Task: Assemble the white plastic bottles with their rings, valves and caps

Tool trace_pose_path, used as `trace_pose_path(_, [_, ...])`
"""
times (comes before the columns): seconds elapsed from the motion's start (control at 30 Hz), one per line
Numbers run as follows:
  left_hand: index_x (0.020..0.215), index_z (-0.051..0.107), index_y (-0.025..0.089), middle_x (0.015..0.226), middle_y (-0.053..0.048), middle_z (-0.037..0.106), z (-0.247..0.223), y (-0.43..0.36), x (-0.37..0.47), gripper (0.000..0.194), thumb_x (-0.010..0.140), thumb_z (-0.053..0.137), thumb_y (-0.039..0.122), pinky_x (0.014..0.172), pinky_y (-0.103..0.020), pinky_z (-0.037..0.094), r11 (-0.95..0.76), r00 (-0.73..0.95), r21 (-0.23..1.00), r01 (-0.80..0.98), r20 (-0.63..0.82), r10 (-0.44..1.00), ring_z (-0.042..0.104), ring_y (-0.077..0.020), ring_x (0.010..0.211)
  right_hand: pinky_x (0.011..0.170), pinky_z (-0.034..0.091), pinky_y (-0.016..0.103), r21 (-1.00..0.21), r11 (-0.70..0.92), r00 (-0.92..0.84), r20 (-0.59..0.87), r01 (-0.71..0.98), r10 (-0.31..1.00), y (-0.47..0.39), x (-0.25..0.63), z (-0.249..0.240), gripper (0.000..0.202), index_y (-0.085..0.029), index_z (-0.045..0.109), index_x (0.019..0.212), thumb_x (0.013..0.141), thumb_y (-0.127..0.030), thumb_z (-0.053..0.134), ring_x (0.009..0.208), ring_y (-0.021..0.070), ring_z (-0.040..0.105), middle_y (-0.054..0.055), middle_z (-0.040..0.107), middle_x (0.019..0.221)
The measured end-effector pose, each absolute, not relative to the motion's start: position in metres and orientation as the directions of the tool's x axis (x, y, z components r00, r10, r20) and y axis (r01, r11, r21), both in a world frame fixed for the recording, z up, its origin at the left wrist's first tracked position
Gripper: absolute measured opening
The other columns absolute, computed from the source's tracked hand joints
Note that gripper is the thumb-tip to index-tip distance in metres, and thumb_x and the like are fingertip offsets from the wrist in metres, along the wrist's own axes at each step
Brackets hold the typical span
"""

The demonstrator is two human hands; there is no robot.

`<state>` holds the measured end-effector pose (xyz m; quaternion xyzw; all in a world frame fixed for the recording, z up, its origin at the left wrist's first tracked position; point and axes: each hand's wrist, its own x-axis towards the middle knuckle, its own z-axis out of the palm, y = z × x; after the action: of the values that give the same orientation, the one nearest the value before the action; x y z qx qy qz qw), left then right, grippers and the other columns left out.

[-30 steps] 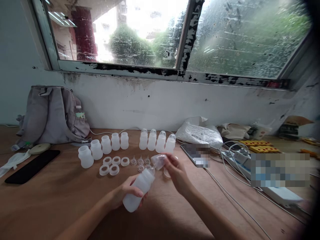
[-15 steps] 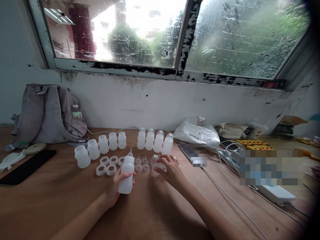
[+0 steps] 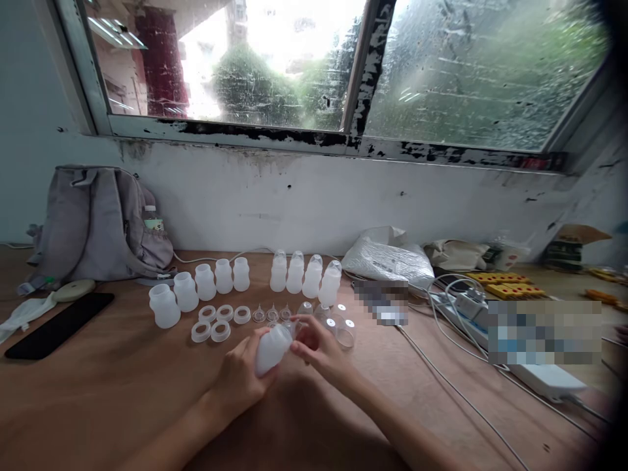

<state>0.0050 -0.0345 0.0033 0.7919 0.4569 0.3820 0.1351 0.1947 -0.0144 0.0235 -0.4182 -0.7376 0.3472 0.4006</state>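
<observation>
My left hand [image 3: 239,369] is wrapped round a frosted white baby bottle [image 3: 268,354], tilted with its top toward the right. At that top, my right hand [image 3: 321,348] pinches a clear bottle cap [image 3: 291,328], partly hidden by the fingers. Just beyond lie several clear nipples [image 3: 271,314], and left of them several white collar rings [image 3: 220,331]. Clear domed caps [image 3: 346,335] stand to the right of my right hand. Several open bottles [image 3: 164,307] are lined up at the left; several capped bottles [image 3: 330,285] stand at the back.
A grey backpack [image 3: 91,226] and a black phone-like slab [image 3: 61,325] lie at the left. Toward the right are a silver plastic bag [image 3: 387,258], a blurred-out device with a white cable [image 3: 441,386], yellow parts [image 3: 507,286] and a power strip [image 3: 549,383]. The wall and window stand behind.
My right hand has come left from the clear caps, bringing one to the bottle's top. My left hand has tipped the bottle rightward from upright and shifted slightly right.
</observation>
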Motion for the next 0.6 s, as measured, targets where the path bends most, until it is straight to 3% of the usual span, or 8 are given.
trace_pose_path(0.1, [0.114, 0.039, 0.021, 0.099, -0.007, 0.06, 0.004, -0.039, 0.007, 0.047, 0.069, 0.052, 0.022, 0.072, -0.032, 0.047, -0.641, 0.401, 0.457, 0.617, 0.517, 0.756, 0.058, -0.0219, 0.085, 0.051, 0.036, 0.021, -0.937, 0.297, -0.299, 0.234, 0.184, 0.925, -0.03, 0.176, 0.021, 0.031, -0.018, 0.048, 0.087, 0.074, -0.045, 0.056, 0.058, 0.0101, 0.044, -0.003, 0.047, 0.065])
trace_pose_path(0.23, [0.114, 0.039, 0.02, 0.097, -0.008, 0.06, 0.007, -0.044, 0.01, 0.046, 0.07, 0.051, 0.023, 0.071, -0.032, 0.047, -0.712, 0.487, 0.412, 0.569, 0.529, 0.695, 0.058, -0.0224, 0.085, 0.048, 0.031, 0.02, -0.915, 0.289, -0.169, 0.249, 0.28, 0.953, -0.039, 0.17, 0.021, 0.028, -0.017, 0.047, 0.071, 0.075, -0.044, 0.055, 0.054, 0.0085, 0.038, -0.005, 0.04, 0.058])
trace_pose_path(0.4, [0.105, 0.045, 0.022, 0.088, -0.003, 0.063, 0.02, -0.053, 0.015, 0.036, 0.07, 0.054, 0.026, 0.063, -0.025, 0.046, -0.636, 0.483, 0.605, 0.479, 0.424, 0.766, 0.06, -0.0194, 0.078, 0.048, 0.029, 0.021, -0.86, 0.363, -0.15, 0.33, 0.358, 0.932, -0.038, 0.174, 0.02, 0.032, -0.017, 0.04, 0.06, 0.074, -0.041, 0.055, 0.052, 0.0081, 0.034, -0.005, 0.037, 0.055])
trace_pose_path(0.6, [0.092, 0.052, 0.023, 0.075, 0.001, 0.064, 0.029, -0.059, 0.017, 0.033, 0.062, 0.064, 0.025, 0.051, -0.021, 0.039, -0.41, 0.395, 0.817, 0.405, 0.249, 0.885, 0.058, -0.0155, 0.059, 0.043, 0.025, 0.02, -0.899, 0.341, -0.122, 0.32, 0.273, 0.94, -0.042, 0.173, 0.02, 0.033, -0.018, 0.039, 0.056, 0.071, -0.04, 0.059, 0.048, 0.0074, 0.032, -0.005, 0.034, 0.05])
